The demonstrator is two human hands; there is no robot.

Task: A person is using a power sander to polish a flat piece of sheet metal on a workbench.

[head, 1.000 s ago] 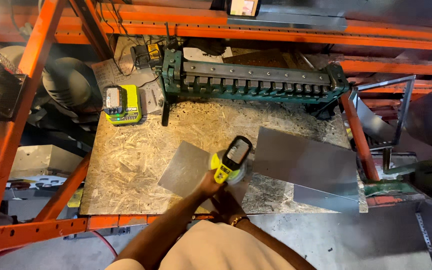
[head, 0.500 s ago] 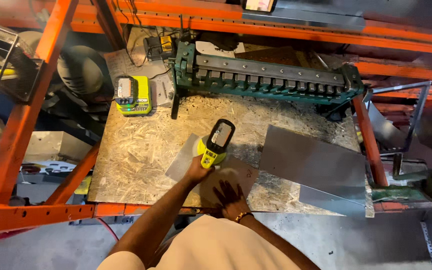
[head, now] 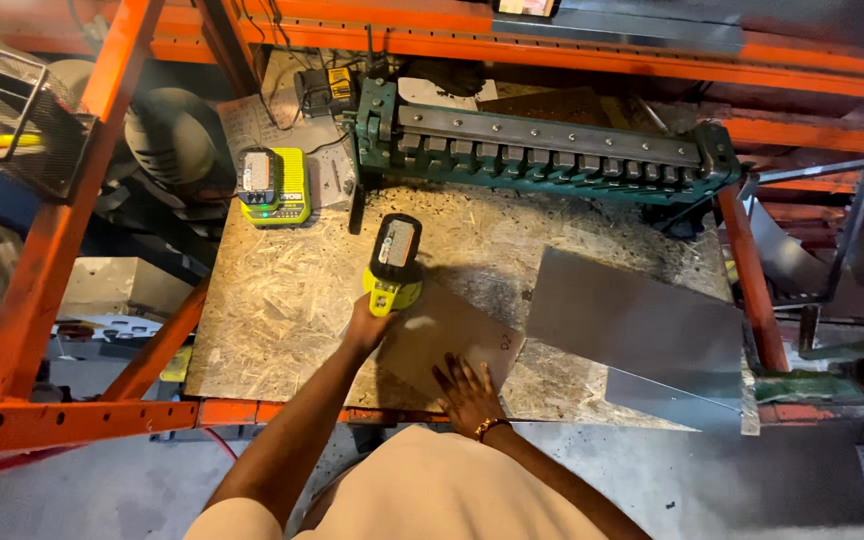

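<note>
left hand [head: 365, 325]: wrapped round tool [head: 393, 266], above sheet's [head: 449, 340] left edge | right hand [head: 468, 392]: spread flat, pressing sheet near board's [head: 272, 300] near edge | bare board left | duct [head: 642, 330] just right

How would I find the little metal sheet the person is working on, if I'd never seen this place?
Look at the chipboard bench top inside the orange rack. Near its front edge lies the small sheet metal piece, with the right hand flat on it and the left hand holding a yellow-green power tool at its corner. It is smaller and duller than the shiny big metal sheet to its right.
</note>
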